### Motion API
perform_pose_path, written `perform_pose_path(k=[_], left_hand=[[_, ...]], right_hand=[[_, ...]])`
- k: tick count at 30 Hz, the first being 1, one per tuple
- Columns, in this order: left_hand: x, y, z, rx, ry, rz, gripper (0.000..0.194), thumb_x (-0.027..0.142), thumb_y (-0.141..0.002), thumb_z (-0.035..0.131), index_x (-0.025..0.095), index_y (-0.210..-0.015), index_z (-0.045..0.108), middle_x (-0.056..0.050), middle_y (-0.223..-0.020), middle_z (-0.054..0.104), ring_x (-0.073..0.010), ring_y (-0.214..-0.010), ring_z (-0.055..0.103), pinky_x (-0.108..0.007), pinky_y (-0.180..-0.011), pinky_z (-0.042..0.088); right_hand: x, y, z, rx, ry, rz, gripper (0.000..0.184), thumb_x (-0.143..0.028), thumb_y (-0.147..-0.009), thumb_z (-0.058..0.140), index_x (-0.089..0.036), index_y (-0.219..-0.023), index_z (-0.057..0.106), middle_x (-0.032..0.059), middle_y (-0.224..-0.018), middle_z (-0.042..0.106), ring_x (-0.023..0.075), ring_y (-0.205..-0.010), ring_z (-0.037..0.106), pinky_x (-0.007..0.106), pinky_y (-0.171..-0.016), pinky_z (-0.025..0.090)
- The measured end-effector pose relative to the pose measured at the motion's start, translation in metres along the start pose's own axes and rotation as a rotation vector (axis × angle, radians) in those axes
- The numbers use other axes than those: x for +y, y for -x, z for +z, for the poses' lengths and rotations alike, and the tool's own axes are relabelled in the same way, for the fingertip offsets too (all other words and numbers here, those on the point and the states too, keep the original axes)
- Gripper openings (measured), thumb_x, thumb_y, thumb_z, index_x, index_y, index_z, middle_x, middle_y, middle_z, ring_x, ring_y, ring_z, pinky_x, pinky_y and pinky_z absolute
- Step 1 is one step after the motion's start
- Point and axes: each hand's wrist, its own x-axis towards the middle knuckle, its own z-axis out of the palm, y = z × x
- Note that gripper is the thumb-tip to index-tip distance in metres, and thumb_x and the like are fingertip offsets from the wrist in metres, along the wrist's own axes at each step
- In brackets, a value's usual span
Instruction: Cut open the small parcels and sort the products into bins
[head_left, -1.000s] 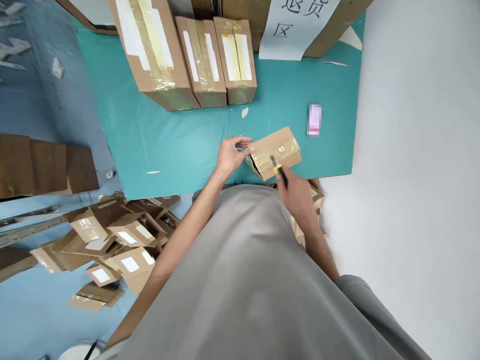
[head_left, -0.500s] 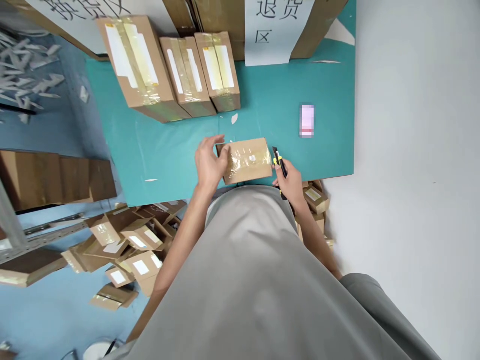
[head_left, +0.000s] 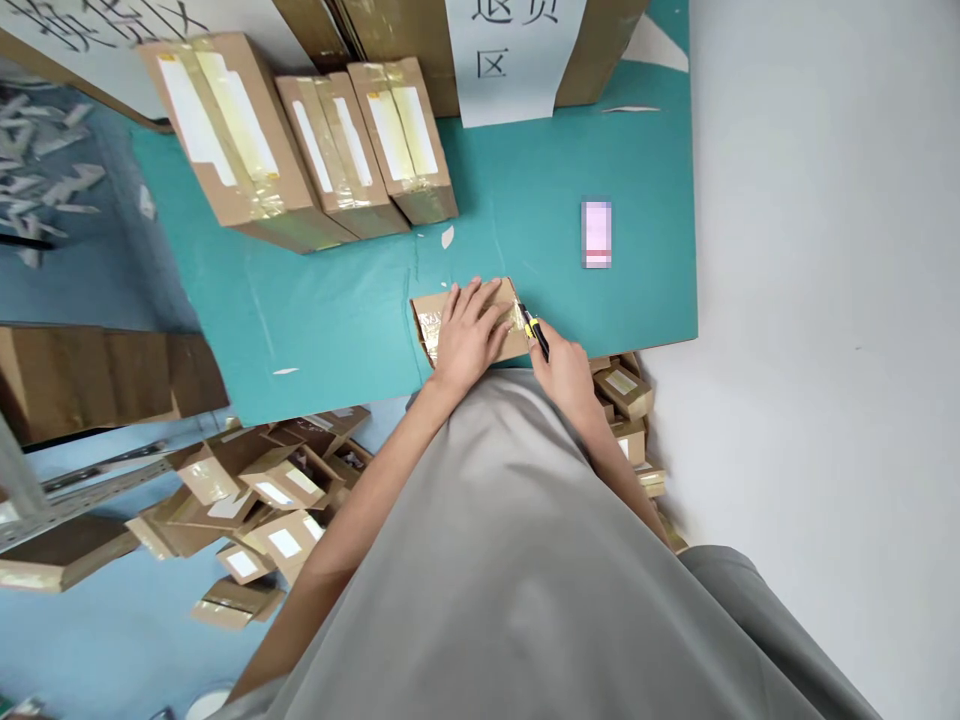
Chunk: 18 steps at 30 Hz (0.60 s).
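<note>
A small cardboard box (head_left: pixel 429 322) with clear tape along its top lies at the near edge of the green table (head_left: pixel 517 200). My left hand (head_left: pixel 471 338) rests flat on top of this box, fingers spread, covering its middle. In my right hand (head_left: pixel 564 375) is a yellow and black utility knife (head_left: pixel 535 332). The knife's tip meets the taped right end of the box; whether it has cut into the tape I cannot tell.
Three taped cardboard boxes (head_left: pixel 341 160) stand at the back left, before larger cartons with paper signs (head_left: pixel 517 60). A blurred pink and white item (head_left: pixel 596 235) lies at the right. Opened boxes (head_left: pixel 289 540) are heaped on the floor; a wall (head_left: pixel 817 300) borders the right.
My left hand has moved from the box's left end onto its top and flattened out. My right hand has brought the utility knife to the right end of the box. The view has shifted slightly.
</note>
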Motion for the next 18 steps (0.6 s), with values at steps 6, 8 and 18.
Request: perform_pose_path(k=[6, 8, 18], left_hand=[[0.005, 0.002, 0.005, 0.024, 0.045, -0.023, 0.042, 0.058, -0.111, 0.061, 0.035, -0.143, 0.074, -0.006, -0.175, 0.059, -0.0355, -0.173, 0.039, -0.066, -0.147, 0.012], [0.004, 0.003, 0.006, 0.026, 0.063, -0.025, 0.042, 0.059, -0.11, 0.063, 0.035, -0.142, 0.074, -0.005, -0.175, 0.059, -0.036, -0.173, 0.038, -0.066, -0.147, 0.012], [0.004, 0.01, 0.012, 0.04, 0.08, -0.021, 0.042, 0.057, -0.111, 0.059, 0.034, -0.144, 0.073, -0.006, -0.176, 0.058, -0.0351, -0.174, 0.037, -0.066, -0.147, 0.01]], right_hand=[[-0.017, -0.001, 0.001, -0.005, 0.102, 0.072, 0.061, -0.027, -0.117, 0.034, -0.01, -0.174, 0.049, 0.0225, -0.137, 0.083, 0.0388, -0.121, 0.081, 0.043, -0.103, 0.059], [-0.024, -0.003, 0.005, 0.008, 0.12, 0.099, 0.061, -0.028, -0.118, 0.033, -0.008, -0.175, 0.046, 0.025, -0.134, 0.083, 0.0388, -0.118, 0.082, 0.043, -0.101, 0.061], [-0.051, -0.001, -0.001, -0.033, 0.235, 0.17, 0.055, -0.013, -0.115, 0.036, -0.004, -0.167, 0.052, 0.0305, -0.131, 0.081, 0.0367, -0.122, 0.082, 0.043, -0.099, 0.062]])
